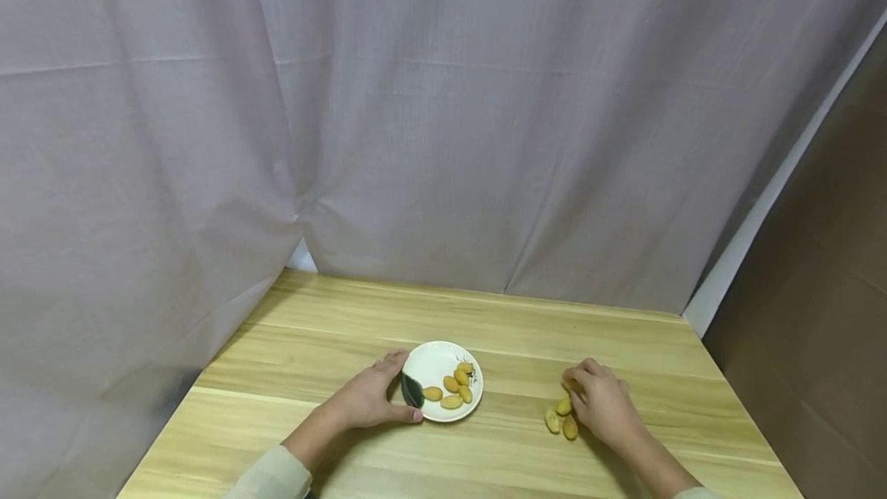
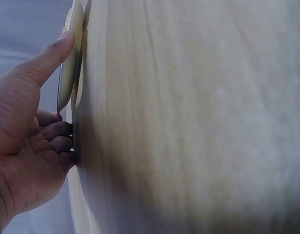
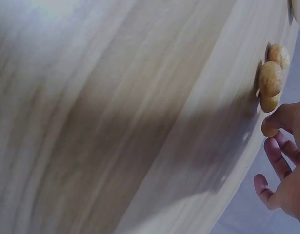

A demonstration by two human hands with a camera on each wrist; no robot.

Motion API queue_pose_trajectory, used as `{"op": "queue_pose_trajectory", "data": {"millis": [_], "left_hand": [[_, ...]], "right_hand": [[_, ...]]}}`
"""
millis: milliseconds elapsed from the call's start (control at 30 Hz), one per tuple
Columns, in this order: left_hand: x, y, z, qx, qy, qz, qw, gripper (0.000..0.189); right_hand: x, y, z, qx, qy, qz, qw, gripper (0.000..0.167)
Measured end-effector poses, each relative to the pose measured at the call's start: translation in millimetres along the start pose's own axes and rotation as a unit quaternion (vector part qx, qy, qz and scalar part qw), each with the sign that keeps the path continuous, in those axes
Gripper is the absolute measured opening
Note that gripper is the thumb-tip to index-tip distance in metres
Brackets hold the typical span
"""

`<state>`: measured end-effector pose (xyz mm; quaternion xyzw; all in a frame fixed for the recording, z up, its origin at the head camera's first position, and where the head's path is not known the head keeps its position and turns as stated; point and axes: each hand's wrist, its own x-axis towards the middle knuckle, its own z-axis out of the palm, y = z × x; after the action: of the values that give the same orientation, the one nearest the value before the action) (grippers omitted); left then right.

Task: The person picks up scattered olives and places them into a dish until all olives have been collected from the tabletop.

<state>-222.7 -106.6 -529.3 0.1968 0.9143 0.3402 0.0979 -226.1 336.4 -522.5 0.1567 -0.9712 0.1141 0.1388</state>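
My left hand (image 1: pixel 370 395) holds the left edge of a small white plate (image 1: pixel 431 364), thumb at the near rim and fingers round the far side. The left wrist view shows the plate (image 2: pixel 69 78) edge-on beside the thumb. On the plate, several small yellow oval fruits (image 1: pixel 451 402) lie mostly to the right, by a thin dark branch pattern. A dark green leaf shape (image 1: pixel 412 391) marks its left rim. Over to the right, my right hand (image 1: pixel 603 403) pinches a yellow oval fruit (image 3: pixel 269 128) between thumb and fingers. Three more fruits (image 1: pixel 570 427) lie on the table beside it.
The wood-grain table (image 1: pixel 499 453) carries the plate and the loose fruits. Grey curtain (image 1: pixel 485 137) hangs along the back and left edges. A brown panel (image 1: pixel 818 291) stands past the right edge.
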Motion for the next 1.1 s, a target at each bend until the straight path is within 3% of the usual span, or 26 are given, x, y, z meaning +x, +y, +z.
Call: {"op": "queue_pose_trajectory", "data": {"millis": [467, 1100], "left_hand": [[3.3, 2.8, 4.0, -0.004, 0.000, -0.001, 1.0000, 0.125], [4.8, 3.1, 3.4, -0.006, -0.002, 0.003, 1.0000, 0.125]], "right_hand": [[7.6, -19.5, -7.3, 0.015, 0.059, -0.044, 0.9972, 0.030], [12.7, -49.7, -4.3, 0.052, 0.038, -0.064, 0.9959, 0.032]]}}
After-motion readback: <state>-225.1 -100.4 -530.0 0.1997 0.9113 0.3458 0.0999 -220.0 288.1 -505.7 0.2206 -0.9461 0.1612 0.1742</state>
